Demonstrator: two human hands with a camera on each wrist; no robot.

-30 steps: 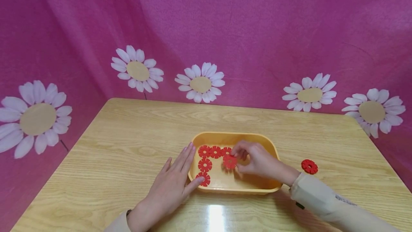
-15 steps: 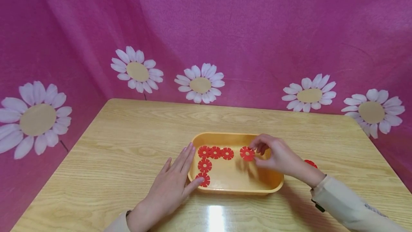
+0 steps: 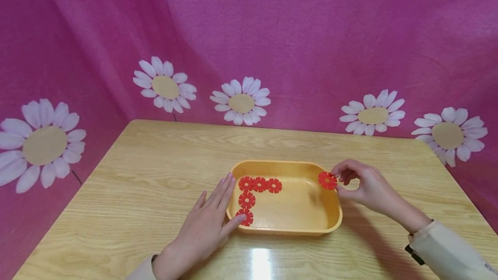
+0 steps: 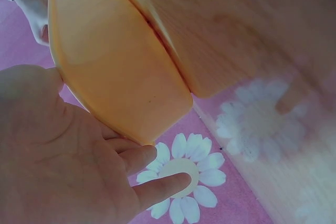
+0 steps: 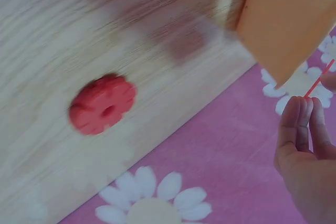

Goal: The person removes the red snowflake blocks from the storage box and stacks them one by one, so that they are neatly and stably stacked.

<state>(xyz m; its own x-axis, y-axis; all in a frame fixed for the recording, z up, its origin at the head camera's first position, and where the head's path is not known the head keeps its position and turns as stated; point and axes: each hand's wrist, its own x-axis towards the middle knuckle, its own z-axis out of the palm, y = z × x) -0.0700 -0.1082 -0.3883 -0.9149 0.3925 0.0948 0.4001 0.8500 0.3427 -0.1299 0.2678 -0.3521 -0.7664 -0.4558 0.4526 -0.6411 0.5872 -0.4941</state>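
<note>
While I watch from afar, the right hand (image 3: 367,187) keeps a narrow grip: thumb and fingers pinch one red disc (image 3: 327,180), held up at the far right corner of the yellow tray (image 3: 284,231); whether it touches the rim I cannot tell. A second ago it was just beside the row, so it has crossed rightward and now sits well apart from the laid discs (image 3: 247,200), which I judge leaves that layout unaltered. The left hand (image 3: 206,221) grips nothing: its fingers stretch along the tray's left end, thumb over the near left disc. I count five discs laid inside, three along the far side and two more down the left; one pinched; and a thick red piece (image 5: 100,107) on the counter (image 3: 171,150), perhaps a stack. One tray, two hands, five daisies (image 3: 241,103) on the curtain (image 3: 295,33).
</note>
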